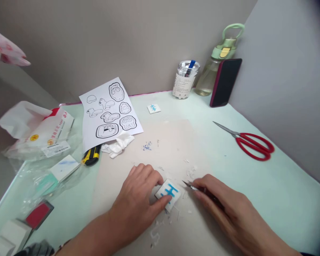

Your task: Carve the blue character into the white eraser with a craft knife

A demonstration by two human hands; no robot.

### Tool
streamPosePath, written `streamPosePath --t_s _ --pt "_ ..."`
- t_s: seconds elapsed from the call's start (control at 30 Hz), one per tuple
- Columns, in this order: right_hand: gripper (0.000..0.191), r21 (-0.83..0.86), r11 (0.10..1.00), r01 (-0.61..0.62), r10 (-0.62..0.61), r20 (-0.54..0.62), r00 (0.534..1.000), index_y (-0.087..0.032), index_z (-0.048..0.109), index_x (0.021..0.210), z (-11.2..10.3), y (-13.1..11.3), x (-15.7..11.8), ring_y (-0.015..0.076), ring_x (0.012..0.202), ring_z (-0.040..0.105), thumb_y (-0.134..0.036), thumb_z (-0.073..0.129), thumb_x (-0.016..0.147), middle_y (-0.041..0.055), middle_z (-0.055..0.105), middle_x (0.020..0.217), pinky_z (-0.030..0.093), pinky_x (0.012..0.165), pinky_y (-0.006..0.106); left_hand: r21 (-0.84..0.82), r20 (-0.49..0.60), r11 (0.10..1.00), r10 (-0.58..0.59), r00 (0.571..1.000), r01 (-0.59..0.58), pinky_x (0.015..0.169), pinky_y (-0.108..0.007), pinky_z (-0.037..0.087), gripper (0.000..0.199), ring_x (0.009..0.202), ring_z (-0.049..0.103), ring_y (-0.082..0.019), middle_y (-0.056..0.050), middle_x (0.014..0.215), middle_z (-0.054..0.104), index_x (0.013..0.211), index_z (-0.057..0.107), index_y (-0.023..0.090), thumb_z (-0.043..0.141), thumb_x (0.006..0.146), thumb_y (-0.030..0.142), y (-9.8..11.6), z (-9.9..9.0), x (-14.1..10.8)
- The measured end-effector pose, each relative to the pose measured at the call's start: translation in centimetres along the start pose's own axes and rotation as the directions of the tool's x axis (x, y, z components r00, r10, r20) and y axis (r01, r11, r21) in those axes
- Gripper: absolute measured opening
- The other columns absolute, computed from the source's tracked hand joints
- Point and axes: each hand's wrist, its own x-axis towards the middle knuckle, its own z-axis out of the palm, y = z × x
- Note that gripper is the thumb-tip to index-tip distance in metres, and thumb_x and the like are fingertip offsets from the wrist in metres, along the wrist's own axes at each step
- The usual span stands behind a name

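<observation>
My left hand [141, 195] grips a small white block [173, 190] with blue marks on its top, thumb on the top face and index finger at its far left edge. Just to the right, my right hand [218, 202] is closed around a thin craft knife [190, 185], its pointed blade aimed left at the block without touching it. White shavings [192, 171] are scattered around the block. Another white square with blue marks [153, 108] lies farther back.
At the left are a tissue pack [53, 129], a printed sheet [112, 110], a yellow-black cutter [91, 155], an eraser [65, 168] and a red ink pad [38, 215]. Red scissors [253, 144], a phone [226, 83], a bottle [208, 76] and a pen jar [184, 83] stand or lie right.
</observation>
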Motion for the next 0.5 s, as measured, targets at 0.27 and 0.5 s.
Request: streamPosePath --t_s 0.27,0.5 --pt "0.023 -0.307 0.929 0.206 -0.211 0.019 0.977 -0.024 0.059 0.101 0.39 0.16 -0.67 0.012 0.058 0.061 -0.025 0.036 0.1 0.0033 0.062 0.089 0.052 0.054 0.023 -0.077 0.071 0.997 -0.001 0.997 0.006 0.074 -0.036 0.034 0.02 0.077 0.046 -0.02 0.001 0.078 0.054 0.104 0.054 0.021 0.062 0.086 0.022 0.18 -0.18 0.11" --pt "0.027 -0.397 0.891 0.222 -0.227 0.034 0.973 -0.022 0.061 0.102 0.61 0.26 -0.69 0.0121 0.055 0.059 -0.022 0.034 0.099 0.0056 0.063 0.089 0.049 0.05 0.023 -0.083 0.08 0.996 -0.006 0.997 0.012 0.075 -0.036 0.034 0.018 0.078 0.047 -0.02 0.0 0.082 0.055 0.102 0.054 0.021 0.063 0.086 0.023 0.31 -0.12 0.22"
